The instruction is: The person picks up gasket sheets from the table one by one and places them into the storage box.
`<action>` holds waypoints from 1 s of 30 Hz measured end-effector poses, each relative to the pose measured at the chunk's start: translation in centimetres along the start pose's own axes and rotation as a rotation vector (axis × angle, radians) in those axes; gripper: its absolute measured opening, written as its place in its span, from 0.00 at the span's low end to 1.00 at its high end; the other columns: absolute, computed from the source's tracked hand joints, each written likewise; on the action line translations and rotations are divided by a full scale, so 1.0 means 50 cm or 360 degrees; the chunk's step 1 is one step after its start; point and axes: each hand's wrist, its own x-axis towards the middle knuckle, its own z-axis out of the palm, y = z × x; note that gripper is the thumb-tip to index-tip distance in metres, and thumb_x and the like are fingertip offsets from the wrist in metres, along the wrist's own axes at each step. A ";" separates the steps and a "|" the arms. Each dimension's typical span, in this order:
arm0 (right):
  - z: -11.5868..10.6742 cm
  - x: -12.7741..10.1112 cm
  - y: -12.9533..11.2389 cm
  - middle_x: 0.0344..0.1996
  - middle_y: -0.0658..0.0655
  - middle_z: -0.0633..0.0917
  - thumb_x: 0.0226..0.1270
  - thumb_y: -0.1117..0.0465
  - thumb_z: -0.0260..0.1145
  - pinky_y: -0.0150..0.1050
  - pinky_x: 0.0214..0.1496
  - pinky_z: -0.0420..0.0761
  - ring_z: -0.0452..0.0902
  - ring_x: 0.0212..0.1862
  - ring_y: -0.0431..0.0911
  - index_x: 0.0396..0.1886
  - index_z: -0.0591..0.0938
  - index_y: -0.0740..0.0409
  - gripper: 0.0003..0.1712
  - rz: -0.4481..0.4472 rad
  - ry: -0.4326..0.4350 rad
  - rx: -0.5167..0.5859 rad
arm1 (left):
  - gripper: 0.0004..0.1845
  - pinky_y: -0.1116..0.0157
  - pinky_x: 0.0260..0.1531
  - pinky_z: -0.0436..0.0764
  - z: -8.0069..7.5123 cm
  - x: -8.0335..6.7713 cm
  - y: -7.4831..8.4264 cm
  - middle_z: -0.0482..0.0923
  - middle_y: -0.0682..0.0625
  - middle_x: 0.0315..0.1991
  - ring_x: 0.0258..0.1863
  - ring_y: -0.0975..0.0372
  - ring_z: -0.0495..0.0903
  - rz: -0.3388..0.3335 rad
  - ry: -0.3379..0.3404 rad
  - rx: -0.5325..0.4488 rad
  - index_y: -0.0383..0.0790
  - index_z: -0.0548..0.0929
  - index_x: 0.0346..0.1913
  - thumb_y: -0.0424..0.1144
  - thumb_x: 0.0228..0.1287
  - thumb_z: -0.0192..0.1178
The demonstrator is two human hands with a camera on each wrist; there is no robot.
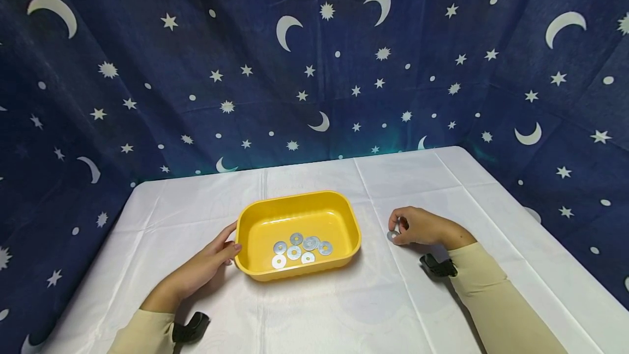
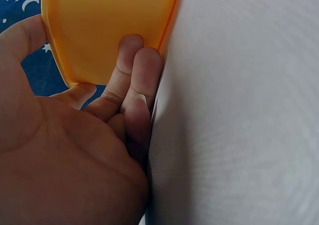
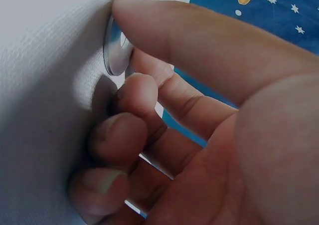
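Observation:
A yellow plastic tray [image 1: 344, 217] sits mid-table with several flat metal washers [image 1: 301, 248] lying in it. My left hand [image 1: 230, 242] rests against the tray's left end, thumb at the rim. In the left wrist view its straight fingers [image 2: 144, 68] press on the tray's outer wall [image 2: 99, 20]. To the right of the tray, my right hand [image 1: 399, 228] pinches a single washer [image 1: 392, 235] down at the tablecloth. The right wrist view shows that washer [image 3: 112, 50] on edge against the cloth, held between thumb and forefinger of the right hand [image 3: 130, 45], with the other fingers curled.
A white cloth covers the table [image 1: 314, 316], whose edges fall away at left and right. A dark blue backdrop with moons and stars [image 1: 314, 70] hangs close behind and along both sides. Black wrist cameras [image 1: 439, 266] sit on both cream sleeves.

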 end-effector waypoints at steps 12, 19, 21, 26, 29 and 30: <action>0.001 0.001 0.000 0.22 0.49 0.72 0.56 0.63 0.74 0.33 0.29 0.66 0.68 0.28 0.43 0.37 0.78 0.57 0.13 -0.0005 0.0014 -0.0049 | 0.37 0.56 0.57 0.67 0.000 0.001 0.000 0.73 0.43 0.66 0.58 0.56 0.71 -0.0019 -0.0004 -0.0003 0.57 0.45 0.80 0.57 0.76 0.47; 0.000 0.001 -0.002 0.25 0.50 0.71 0.54 0.65 0.75 0.33 0.33 0.67 0.69 0.31 0.43 0.36 0.77 0.58 0.15 -0.0046 0.0028 -0.0034 | 0.37 0.56 0.58 0.67 0.000 0.001 0.001 0.74 0.44 0.64 0.58 0.56 0.71 -0.0017 0.0002 0.0001 0.57 0.45 0.80 0.57 0.76 0.47; 0.000 0.002 -0.002 0.25 0.50 0.72 0.53 0.66 0.75 0.33 0.34 0.68 0.69 0.31 0.44 0.36 0.76 0.58 0.15 -0.0052 0.0029 -0.0021 | 0.37 0.56 0.58 0.67 0.000 0.000 0.001 0.74 0.44 0.64 0.59 0.55 0.71 -0.0024 0.0006 0.0001 0.57 0.45 0.80 0.57 0.76 0.47; 0.002 0.001 -0.007 0.25 0.50 0.73 0.54 0.68 0.74 0.33 0.32 0.69 0.70 0.30 0.44 0.35 0.76 0.57 0.14 -0.0062 0.0047 0.0007 | 0.37 0.55 0.59 0.67 0.002 0.000 0.001 0.73 0.43 0.66 0.59 0.55 0.71 -0.0045 0.0015 0.0002 0.57 0.45 0.81 0.57 0.76 0.47; 0.002 0.000 -0.015 0.25 0.51 0.73 0.58 0.68 0.72 0.33 0.31 0.71 0.71 0.30 0.44 0.36 0.77 0.57 0.11 -0.0053 0.0034 0.0027 | 0.37 0.54 0.59 0.66 0.002 0.000 0.000 0.72 0.43 0.66 0.59 0.55 0.70 -0.0043 0.0007 -0.0007 0.58 0.45 0.80 0.57 0.76 0.47; 0.002 -0.001 -0.017 0.25 0.51 0.73 0.60 0.68 0.71 0.33 0.30 0.71 0.71 0.29 0.44 0.36 0.77 0.57 0.10 -0.0050 0.0020 0.0043 | 0.37 0.54 0.60 0.66 0.001 0.000 0.000 0.73 0.44 0.66 0.59 0.55 0.70 -0.0043 0.0005 -0.0008 0.58 0.45 0.80 0.57 0.76 0.47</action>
